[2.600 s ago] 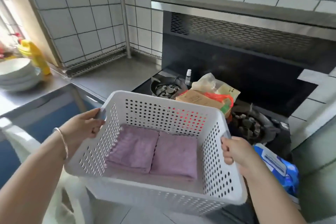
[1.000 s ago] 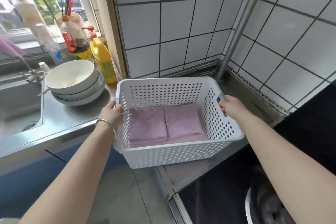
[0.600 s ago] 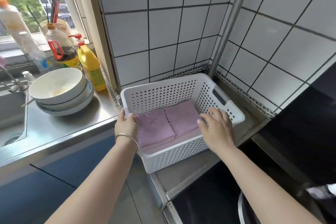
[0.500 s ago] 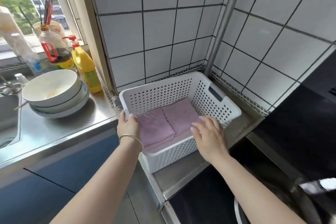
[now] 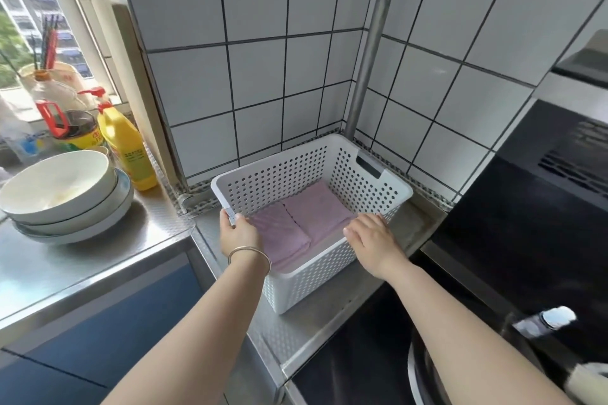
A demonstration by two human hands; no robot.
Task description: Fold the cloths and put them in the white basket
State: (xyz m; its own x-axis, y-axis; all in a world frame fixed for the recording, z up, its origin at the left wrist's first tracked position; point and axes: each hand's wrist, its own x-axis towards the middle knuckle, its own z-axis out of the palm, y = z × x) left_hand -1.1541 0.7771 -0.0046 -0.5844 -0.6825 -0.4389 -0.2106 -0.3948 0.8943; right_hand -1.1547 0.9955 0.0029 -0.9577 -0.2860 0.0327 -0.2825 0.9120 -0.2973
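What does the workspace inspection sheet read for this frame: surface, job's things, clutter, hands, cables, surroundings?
Surface: steel counter, corner section.
Job's things: white basket stands on the counter; two folded purple cloths lie side by side inside.
Clutter: stacked bowls, yellow bottle, jar with red handle.
Hands: left hand grips the basket's near corner rim; right hand rests on the front rim, fingers straight.
Cables: nothing seen.
Surroundings: white tiled walls, metal pipe, window, black stove.
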